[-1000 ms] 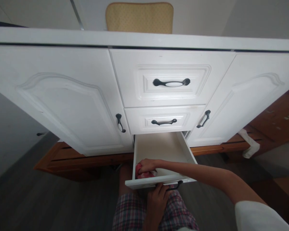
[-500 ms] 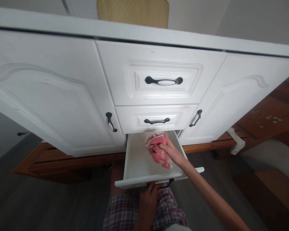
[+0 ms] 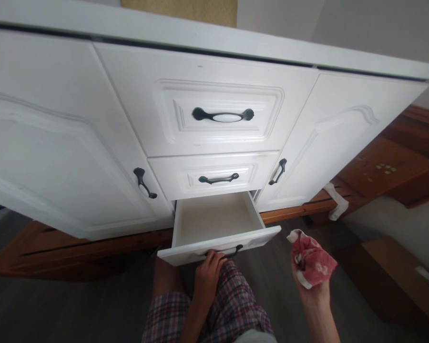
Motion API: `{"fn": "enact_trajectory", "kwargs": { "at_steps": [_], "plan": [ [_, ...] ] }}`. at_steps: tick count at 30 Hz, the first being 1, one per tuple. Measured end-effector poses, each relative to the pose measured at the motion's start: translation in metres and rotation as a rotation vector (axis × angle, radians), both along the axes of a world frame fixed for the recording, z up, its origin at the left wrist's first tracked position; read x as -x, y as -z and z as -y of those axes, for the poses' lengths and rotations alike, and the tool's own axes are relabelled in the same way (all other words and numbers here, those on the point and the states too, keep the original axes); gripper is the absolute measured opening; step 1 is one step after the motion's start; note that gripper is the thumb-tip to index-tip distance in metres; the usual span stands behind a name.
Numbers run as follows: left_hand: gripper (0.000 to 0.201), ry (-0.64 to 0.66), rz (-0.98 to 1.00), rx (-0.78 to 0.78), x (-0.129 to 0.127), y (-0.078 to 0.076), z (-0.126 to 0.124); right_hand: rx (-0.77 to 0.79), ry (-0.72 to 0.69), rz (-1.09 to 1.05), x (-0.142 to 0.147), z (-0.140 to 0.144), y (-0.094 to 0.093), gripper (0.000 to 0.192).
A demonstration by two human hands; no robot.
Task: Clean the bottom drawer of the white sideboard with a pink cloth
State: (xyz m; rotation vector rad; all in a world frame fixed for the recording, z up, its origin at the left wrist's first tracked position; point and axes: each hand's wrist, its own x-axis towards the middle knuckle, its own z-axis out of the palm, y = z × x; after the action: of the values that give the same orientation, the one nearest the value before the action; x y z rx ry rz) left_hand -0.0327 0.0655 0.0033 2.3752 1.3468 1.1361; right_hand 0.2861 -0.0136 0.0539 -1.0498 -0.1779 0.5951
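Observation:
The bottom drawer (image 3: 214,214) of a white cabinet is pulled out, and its pale inside shows nothing in it. My left hand (image 3: 208,274) is closed around the dark handle (image 3: 232,251) on that drawer's front. To the right of the drawer, my right hand (image 3: 316,291) holds a crumpled red and white cloth (image 3: 314,259), palm turned up. Most of the right hand's fingers are hidden behind the cloth.
Above the pulled-out drawer are two closed drawers (image 3: 221,116) and a cabinet door (image 3: 296,138) on the right. A white sock-like cloth (image 3: 338,202) hangs from a wooden bench (image 3: 382,166). A cardboard box (image 3: 389,281) stands on the floor at right.
My right hand has moved out of the drawer to the right, carrying the cloth, and turned palm up. The left hand stays on the handle. The view has shifted slightly.

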Motion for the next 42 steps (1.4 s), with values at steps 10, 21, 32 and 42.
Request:
{"fn": "enact_trajectory", "kwargs": {
  "at_steps": [10, 21, 32, 42],
  "plan": [
    [0.036, 0.041, 0.067, 0.077, -0.005, -0.004, -0.064, 0.063, -0.131, -0.219, 0.0, 0.004, 0.04, 0.039],
    [0.024, 0.031, 0.124, 0.125, -0.018, -0.01, -0.148, 0.04, -0.227, -0.108, 0.038, -0.02, 0.026, 0.049],
    [0.032, 0.056, 0.222, 0.183, -0.021, -0.012, -0.162, 0.103, -0.305, 0.224, 0.069, -0.07, 0.011, 0.106],
    [0.055, -0.075, 0.402, 0.247, 0.014, 0.018, -0.071, 0.451, -0.084, 0.801, 0.099, -0.186, -0.015, 0.076]
  ]
}}
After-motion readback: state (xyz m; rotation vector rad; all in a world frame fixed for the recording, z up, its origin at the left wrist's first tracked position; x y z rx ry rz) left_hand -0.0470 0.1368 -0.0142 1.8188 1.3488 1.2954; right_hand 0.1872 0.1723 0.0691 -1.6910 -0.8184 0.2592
